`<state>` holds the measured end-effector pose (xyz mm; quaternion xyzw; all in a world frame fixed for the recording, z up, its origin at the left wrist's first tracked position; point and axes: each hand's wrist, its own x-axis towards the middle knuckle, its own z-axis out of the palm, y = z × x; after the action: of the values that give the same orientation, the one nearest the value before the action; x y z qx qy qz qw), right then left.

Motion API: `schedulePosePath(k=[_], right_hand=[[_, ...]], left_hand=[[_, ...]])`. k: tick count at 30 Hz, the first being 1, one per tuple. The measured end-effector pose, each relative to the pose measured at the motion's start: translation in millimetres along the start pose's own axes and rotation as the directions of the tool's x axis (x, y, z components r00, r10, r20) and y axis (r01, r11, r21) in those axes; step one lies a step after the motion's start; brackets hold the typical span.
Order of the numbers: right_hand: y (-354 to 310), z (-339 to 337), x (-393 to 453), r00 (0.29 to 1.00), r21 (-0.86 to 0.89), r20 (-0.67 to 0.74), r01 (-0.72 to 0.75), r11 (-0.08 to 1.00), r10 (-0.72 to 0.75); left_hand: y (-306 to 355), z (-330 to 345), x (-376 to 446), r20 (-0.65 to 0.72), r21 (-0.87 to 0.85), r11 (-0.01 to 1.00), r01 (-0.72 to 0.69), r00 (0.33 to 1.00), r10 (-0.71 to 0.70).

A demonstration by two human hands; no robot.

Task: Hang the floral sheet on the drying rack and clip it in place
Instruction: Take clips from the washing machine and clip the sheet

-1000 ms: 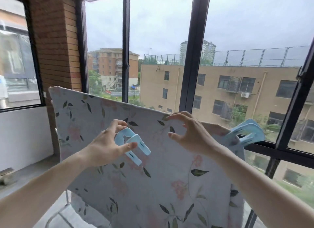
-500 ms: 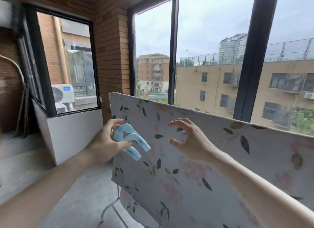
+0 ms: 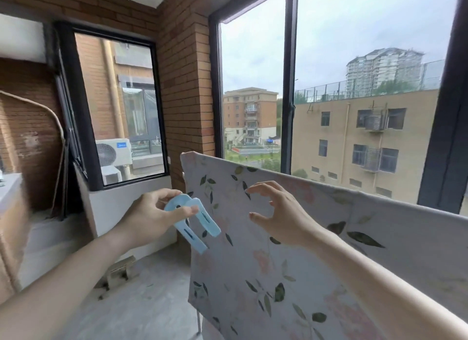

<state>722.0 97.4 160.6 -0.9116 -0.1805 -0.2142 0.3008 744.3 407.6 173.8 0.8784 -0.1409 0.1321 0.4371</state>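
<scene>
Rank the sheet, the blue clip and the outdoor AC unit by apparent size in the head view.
1. sheet, by far.
2 and 3. AC unit and clip look alike; the clip is nearer the camera, so no ranking.

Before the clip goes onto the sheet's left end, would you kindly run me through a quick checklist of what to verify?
1. Clip in the left hand: ok, pinched between thumb and fingers.
2. Clip mouth spread to go over the top edge: cannot tell.
3. Sheet draped over the rack: ok, its top edge runs straight.
4. Left end of the top edge bare: ok, no clip there.
5. Right hand free to steady the cloth: ok, fingers curved, holding nothing.
6. Rack bar under the edge: cannot tell, cloth hides it.
</scene>
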Motion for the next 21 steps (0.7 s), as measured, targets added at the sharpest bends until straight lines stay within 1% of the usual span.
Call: schedulePosePath(k=[5, 8, 12, 15, 21], right_hand=[[29, 17, 82, 1.000, 0.004, -0.012, 0.020, 1.000, -0.019], [39, 40, 142, 0.999, 0.010, 0.000, 0.035, 0.999, -0.035], [44, 70, 189, 0.999, 0.004, 0.033, 0.040, 0.999, -0.040], [44, 91, 228, 0.999, -0.023, 0.029, 0.029, 0.999, -0.028], [34, 134, 296, 0.998, -0.101, -0.062, -0.032, 0.994, 0.026]], left_hand=[[-31, -11, 81, -0.019, 0.011, 1.000, 0.015, 1.000, -0.015], [-64, -24, 131, -0.030, -0.013, 0.999, 0.029, 0.999, -0.029], [-96, -38, 168, -0.049, 0.072, 0.997, 0.003, 0.999, 0.001], [-121, -52, 210, -0.063, 0.076, 0.997, -0.011, 0.998, 0.016], [-176, -81, 289, -0.046, 0.068, 0.994, -0.087, 0.995, 0.090]])
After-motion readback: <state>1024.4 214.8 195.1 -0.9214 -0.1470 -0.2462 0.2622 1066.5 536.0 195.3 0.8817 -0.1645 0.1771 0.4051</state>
